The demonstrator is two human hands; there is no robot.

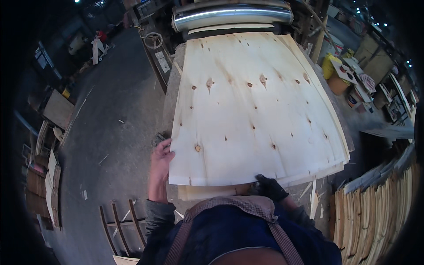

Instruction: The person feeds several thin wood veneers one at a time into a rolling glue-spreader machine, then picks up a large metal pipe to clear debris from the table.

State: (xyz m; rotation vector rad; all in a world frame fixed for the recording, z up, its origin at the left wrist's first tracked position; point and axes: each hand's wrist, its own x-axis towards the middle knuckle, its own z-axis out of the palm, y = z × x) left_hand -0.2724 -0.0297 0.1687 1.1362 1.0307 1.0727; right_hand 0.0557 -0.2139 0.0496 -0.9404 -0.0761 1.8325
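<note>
A large pale wood veneer sheet with brown knots lies in front of me on a stack, its far end close to a shiny metal roller. More veneer sheets show beneath it along the right and near edges. My left hand, bare, grips the left edge near the close corner, fingers bent against it. At the near edge my right hand, in a dark glove, holds the sheet with a fingertip on top; its other fingers are partly hidden.
Upright veneer stacks stand at the lower right. A metal rack is on the floor at lower left. A handwheel sits on the machine's left side. Buckets and boxes crowd the right. Far left, a person in red is visible.
</note>
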